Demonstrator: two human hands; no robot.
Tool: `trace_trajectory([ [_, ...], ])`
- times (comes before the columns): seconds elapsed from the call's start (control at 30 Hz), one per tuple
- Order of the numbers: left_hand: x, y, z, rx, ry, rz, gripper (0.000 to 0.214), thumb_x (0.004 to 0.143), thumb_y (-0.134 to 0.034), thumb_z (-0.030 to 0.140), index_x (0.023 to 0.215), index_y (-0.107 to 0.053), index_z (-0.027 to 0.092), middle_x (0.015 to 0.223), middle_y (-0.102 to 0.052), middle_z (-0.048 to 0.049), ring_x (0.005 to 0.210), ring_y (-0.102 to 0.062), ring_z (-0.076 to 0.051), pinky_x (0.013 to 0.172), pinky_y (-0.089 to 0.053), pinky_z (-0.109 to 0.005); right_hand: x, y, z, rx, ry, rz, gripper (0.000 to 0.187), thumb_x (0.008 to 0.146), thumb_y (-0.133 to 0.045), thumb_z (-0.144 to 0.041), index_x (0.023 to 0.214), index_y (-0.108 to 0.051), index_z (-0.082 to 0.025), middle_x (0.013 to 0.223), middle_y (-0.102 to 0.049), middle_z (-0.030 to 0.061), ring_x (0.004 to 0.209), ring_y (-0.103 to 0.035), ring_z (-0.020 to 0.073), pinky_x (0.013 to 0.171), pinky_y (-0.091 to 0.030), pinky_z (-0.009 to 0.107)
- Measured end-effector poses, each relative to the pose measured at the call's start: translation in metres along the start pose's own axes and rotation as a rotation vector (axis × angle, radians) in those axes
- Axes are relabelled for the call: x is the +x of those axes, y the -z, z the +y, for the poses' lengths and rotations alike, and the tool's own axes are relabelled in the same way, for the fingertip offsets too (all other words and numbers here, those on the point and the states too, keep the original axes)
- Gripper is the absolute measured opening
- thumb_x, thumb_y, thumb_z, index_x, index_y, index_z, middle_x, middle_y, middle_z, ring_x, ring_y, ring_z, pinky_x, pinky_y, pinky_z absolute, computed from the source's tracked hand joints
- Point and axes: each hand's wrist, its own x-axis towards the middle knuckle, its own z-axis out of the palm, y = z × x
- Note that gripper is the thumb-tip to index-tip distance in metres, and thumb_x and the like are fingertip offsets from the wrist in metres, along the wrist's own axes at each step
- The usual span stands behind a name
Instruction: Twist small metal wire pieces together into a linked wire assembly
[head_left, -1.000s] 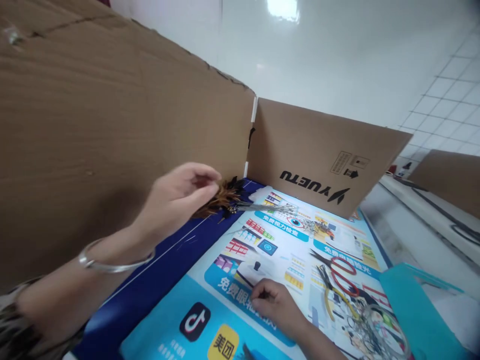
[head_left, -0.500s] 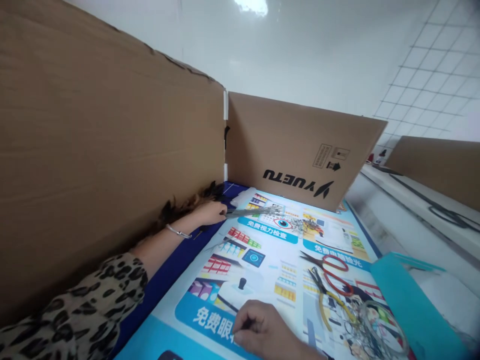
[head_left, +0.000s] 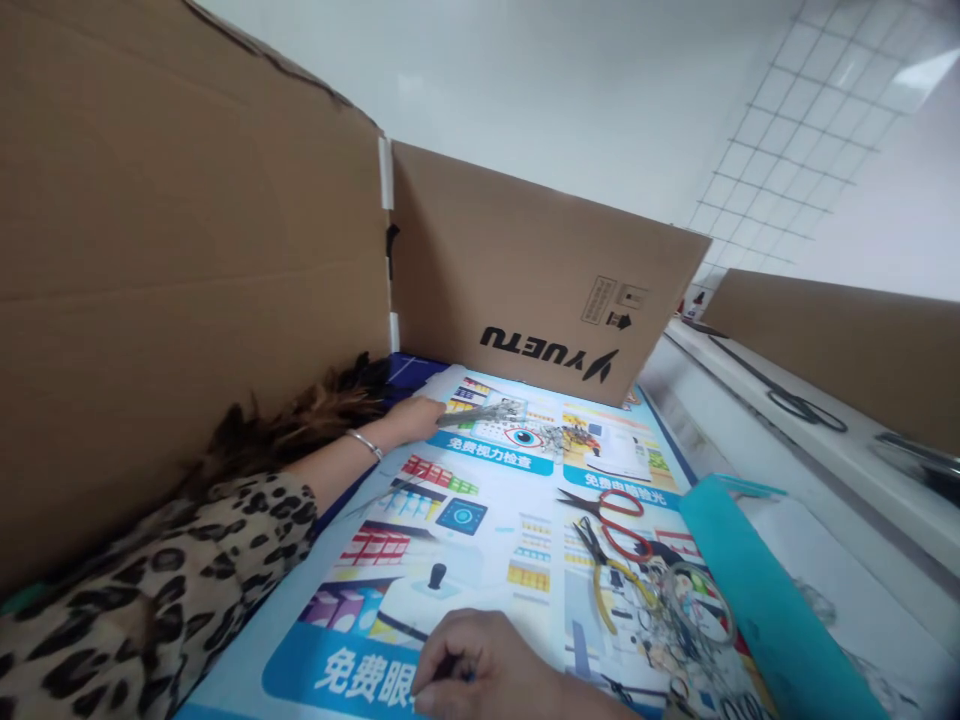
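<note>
My left hand (head_left: 416, 420) reaches to the far left of the printed sheet, its fingers closed on the near end of a bundle of thin grey wires (head_left: 480, 413). The wires lie over the sheet with their wispy silvery tips pointing right. Near the bottom edge, my right hand (head_left: 487, 660) rests curled over the sheet, thumb against the fingers; whatever may be in it is hidden. To its right lie scissors with red handles (head_left: 626, 520) and pliers with yellow handles (head_left: 611, 590).
Brown feathers (head_left: 300, 410) lie along the cardboard wall (head_left: 187, 250) beside my left arm. A second cardboard panel (head_left: 525, 260) stands at the back. Clear looped wire (head_left: 701, 605) and small bits lie right, beside a teal box edge (head_left: 765, 590).
The view has swung to the right, so everything sits further left. My left hand still grips the grey wires, and my right hand keeps its curled shape.
</note>
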Motion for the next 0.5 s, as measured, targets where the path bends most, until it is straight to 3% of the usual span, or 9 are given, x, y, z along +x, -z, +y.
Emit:
trace_trajectory([
  [0.5, 0.020, -0.035, -0.029, 0.077, -0.015, 0.051, 0.026, 0.087, -0.051, 0.028, 0.108, -0.055, 0.014, 0.107, -0.058, -0.0076, 0.093, -0.058, -0.020, 0.080, -0.047, -0.041, 0.001, 0.001, 0.016, -0.176, 0.083, -0.052, 0.026, 0.077, -0.060, -0.034, 0.092, -0.067, -0.014, 0.079, -0.061, 0.0014, 0.068, -0.053, 0.0078, 0.063, -0.041, 0.015],
])
